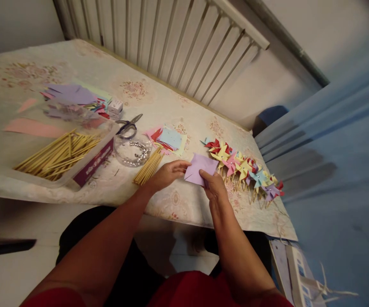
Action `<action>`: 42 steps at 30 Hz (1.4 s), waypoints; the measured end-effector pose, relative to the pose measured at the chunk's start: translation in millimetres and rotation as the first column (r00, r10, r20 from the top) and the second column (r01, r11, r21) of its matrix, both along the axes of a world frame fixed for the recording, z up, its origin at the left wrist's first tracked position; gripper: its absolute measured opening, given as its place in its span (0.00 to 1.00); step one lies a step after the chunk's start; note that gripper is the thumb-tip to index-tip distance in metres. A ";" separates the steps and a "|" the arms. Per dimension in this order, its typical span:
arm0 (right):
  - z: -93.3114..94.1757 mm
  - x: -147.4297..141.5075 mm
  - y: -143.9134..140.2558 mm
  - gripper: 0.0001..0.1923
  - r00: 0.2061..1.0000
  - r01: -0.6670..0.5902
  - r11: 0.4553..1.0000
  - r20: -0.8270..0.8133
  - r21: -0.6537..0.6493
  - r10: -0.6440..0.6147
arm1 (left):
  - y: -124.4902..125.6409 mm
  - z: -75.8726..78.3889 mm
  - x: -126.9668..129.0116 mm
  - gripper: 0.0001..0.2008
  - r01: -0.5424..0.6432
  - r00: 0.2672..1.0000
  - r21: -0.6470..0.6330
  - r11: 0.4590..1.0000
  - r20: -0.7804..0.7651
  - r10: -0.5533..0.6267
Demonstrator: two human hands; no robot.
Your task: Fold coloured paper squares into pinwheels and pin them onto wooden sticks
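A purple paper square (199,163) with slits cut in from its corners is held above the front of the table. My right hand (215,184) grips it at the lower right, thumb on top and fingers underneath. My left hand (169,174) is closed at the paper's left edge, its fingertips together against it. Just left of that hand lies a bundle of thin wooden sticks (149,165). Behind them is a stack of cut paper squares (170,139), pale blue on top. Finished paper pinwheels (243,168) in several colours lie in a row to the right.
A clear round container (132,152) holds small shiny pieces, with scissors (129,127) behind it. At left stands a clear plastic box (91,160) of sticks. More coloured paper (71,94) and a small white box (115,107) lie behind. A blue curtain (341,149) hangs at right.
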State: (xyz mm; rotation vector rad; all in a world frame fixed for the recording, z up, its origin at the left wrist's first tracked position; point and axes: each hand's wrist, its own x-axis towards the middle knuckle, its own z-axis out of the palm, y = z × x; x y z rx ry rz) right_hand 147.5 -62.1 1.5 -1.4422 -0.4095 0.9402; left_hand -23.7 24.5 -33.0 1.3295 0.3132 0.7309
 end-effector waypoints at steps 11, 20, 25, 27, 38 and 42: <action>0.2 -14.1 1.7 0.17 0.991 -0.094 0.995 0.103 0.027 0.090 | 1.6 -1.1 2.6 0.09 -0.112 0.990 0.087 0.990 -0.077 0.119; -4.3 -20.6 2.4 0.16 0.978 -0.099 0.995 0.186 0.011 0.095 | -3.8 17.6 -0.4 0.09 -0.131 0.981 0.131 0.983 -0.127 0.147; -5.8 -22.6 3.8 0.16 0.975 -0.107 0.994 0.193 -0.014 0.107 | -5.3 23.1 -1.3 0.13 -0.155 0.973 0.112 0.982 -0.155 0.171; -6.7 -22.5 4.2 0.16 0.976 -0.106 0.994 0.190 -0.024 0.109 | -3.6 19.7 1.4 0.13 -0.165 0.974 0.092 0.982 -0.143 0.177; -16.3 -17.1 4.5 0.14 0.973 -0.087 0.995 0.211 -0.057 0.097 | 0.5 15.0 9.3 0.10 -0.173 0.984 -0.113 0.978 -0.064 0.167; -16.5 -16.7 3.6 0.14 0.969 -0.091 0.993 0.223 -0.076 0.106 | -1.8 17.0 9.7 0.08 -0.156 0.983 -0.084 0.984 -0.112 0.146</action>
